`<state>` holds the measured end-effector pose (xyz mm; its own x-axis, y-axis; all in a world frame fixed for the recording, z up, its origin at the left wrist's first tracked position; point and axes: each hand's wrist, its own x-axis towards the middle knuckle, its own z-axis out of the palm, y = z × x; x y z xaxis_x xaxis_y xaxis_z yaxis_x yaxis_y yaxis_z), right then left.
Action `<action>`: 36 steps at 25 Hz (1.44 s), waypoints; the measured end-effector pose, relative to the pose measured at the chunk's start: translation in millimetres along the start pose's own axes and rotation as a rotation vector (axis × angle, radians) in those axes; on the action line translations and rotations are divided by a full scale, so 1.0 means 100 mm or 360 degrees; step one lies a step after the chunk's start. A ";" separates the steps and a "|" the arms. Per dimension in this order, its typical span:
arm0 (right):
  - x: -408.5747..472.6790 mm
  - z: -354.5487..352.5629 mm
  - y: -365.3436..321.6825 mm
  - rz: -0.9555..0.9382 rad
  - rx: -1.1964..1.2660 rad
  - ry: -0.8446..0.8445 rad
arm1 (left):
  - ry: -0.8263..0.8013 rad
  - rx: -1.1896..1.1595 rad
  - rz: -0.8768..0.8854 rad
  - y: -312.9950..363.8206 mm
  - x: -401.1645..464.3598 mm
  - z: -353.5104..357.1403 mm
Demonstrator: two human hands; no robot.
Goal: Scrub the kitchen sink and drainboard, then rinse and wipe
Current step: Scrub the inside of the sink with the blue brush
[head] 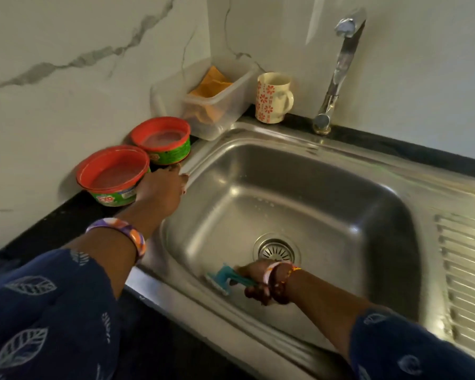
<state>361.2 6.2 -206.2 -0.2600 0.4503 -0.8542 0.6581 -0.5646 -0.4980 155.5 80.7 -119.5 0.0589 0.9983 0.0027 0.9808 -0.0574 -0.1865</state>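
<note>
Steel sink (299,193) fills the view, drainboard (466,272) to its right. Right hand (261,286) grips a teal brush (225,278) low in the basin near the drain, head pointing left. Left hand (162,187) reaches left to the nearer red tub (113,175), apparently touching it, fingers hidden.

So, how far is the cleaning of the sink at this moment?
Early. Nothing looks finished: the steel sink basin shows only a few droplets and no foam, and the ribbed drainboard looks untouched. In hand: the right hand grips a teal scrub brush low in the basin, and the left hand holds a red-rimmed green soap tub. Scrubbing, rinsing and wiping are left; the tap shows no water.
</note>
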 end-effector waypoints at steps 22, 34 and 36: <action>0.16 -0.06 -0.62 -0.0452 0.0016 0.0046 | -0.0095 0.0171 0.0039 -0.06 0.10 0.14; -1.09 -0.65 -1.58 -0.1201 -0.0203 0.0316 | 0.0253 -0.0326 -0.0244 -0.21 -0.28 -0.61; -0.90 -0.58 -1.98 -0.1326 -0.0215 0.0600 | 0.0031 -0.0242 -0.0203 -0.29 -0.16 -0.53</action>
<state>295.6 117.9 -22.3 -0.4551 0.8835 -0.1105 0.4446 0.1180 -0.8879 135.6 66.0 -61.7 -0.0652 0.9972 0.0357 0.9972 0.0664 -0.0330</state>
